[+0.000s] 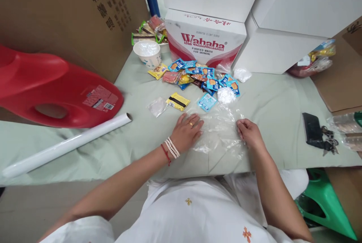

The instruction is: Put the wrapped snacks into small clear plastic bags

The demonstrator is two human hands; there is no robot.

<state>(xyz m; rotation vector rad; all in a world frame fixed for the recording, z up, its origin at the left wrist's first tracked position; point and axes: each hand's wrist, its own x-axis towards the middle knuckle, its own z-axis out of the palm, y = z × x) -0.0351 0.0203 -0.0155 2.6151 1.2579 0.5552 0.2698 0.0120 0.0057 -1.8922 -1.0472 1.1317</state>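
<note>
A clear plastic bag (220,128) lies flat on the pale green cloth (135,96) in front of me. My left hand (187,130) rests flat on the bag's left edge, fingers spread, a ring on one finger and bead bracelets at the wrist. My right hand (249,133) has its fingers curled down on the bag's right edge. Just beyond the bag lies a pile of small snack packets (198,76), mostly blue, with a yellow packet (177,101) and a lone blue packet (207,102) nearer to me.
A red plastic stool (53,88) lies on its side at left beside a white paper roll (68,144). A white cup (147,53) and a Wahaha water carton (204,39) stand behind the pile. A black phone and keys (318,132) lie at right. Cardboard boxes surround the cloth.
</note>
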